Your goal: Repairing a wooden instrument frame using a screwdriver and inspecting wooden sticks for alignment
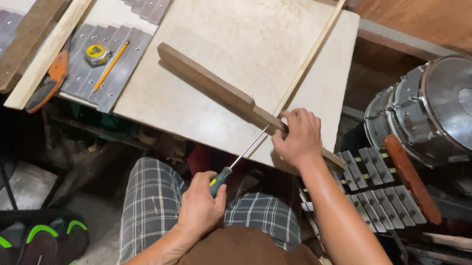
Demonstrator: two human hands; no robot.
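Cluttered workshop surroundings frame a pale worktable [232,32], where a dark wooden bar [217,89] lies diagonally, its near end overhanging the table edge. The right hand [299,137] presses down on that end, fingers curled over the wood, arm reaching out from the body. The left hand [200,205] sits low by the lap, fingers wrapped tight around the handle of a screwdriver [242,155], whose shaft angles up to the bar. Driving well likely means keeping the shaft in line with the fastener and the bar pinned firmly.
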